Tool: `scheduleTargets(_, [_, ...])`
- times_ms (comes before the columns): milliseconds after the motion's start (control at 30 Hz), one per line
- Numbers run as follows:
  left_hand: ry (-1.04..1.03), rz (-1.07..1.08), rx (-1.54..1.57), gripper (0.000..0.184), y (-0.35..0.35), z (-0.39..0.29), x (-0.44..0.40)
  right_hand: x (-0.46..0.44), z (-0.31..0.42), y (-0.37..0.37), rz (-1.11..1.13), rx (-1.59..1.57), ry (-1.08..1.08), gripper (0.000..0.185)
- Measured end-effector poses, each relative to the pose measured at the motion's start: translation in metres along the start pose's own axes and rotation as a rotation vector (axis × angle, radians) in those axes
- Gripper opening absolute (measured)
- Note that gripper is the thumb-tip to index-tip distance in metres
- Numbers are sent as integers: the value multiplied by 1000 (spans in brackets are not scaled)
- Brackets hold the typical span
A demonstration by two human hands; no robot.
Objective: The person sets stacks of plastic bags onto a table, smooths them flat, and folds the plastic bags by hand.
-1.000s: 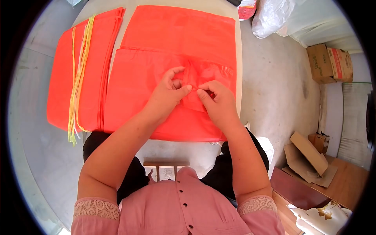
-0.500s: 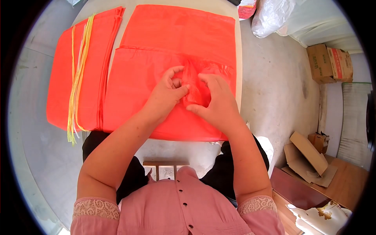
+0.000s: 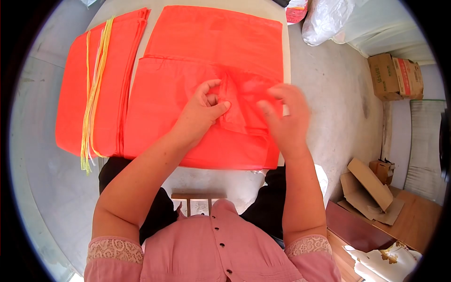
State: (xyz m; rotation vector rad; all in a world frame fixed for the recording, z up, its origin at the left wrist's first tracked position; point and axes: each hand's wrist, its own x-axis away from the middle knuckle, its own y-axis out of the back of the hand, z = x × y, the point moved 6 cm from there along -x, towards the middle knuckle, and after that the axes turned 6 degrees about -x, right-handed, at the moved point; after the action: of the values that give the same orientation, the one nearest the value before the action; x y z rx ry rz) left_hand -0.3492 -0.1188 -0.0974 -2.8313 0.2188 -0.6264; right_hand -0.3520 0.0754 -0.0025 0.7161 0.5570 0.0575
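Note:
A thin red plastic bag lies flat in front of me over another red sheet of the same kind. My left hand pinches a gathered fold of the bag between thumb and fingers. To the right of that fold, my right hand is raised near the bag's right edge, fingers apart and somewhat blurred, with nothing visible in it. On the left rests a folded red stack, and across it runs a bundle of yellow and white ties.
The pale table carries all the red plastic. On the floor to the right are a cardboard box, an opened carton on a brown wooden surface, and a white plastic bag at the upper right.
My right hand has moved right, away from the gathered fold, and its fingers have spread. The right part of the bag lies flatter. My left hand stays on the fold.

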Motion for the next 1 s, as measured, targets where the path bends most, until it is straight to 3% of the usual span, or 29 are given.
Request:
scheduleTargets(33, [-2,-1,6,64,1,2,-1,4,6,-12,112,19,53,37])
scheduleTargets(133, [-32,-3,29,64,1,1,1,15,14,-46,292,-9,-77,37])
scheduleTargets(233, [-13,3,-10,64,0,-7,5,17,14,-50,294,-101,-219,32])
scheduleTargets(433, [-33,12,58,63,-1,-3,3,14,8,-46,269,-190,-306,21])
scheduleTargets(1000, [-38,19,84,67,-1,-2,1,15,3,-42,290,-240,-353,20])
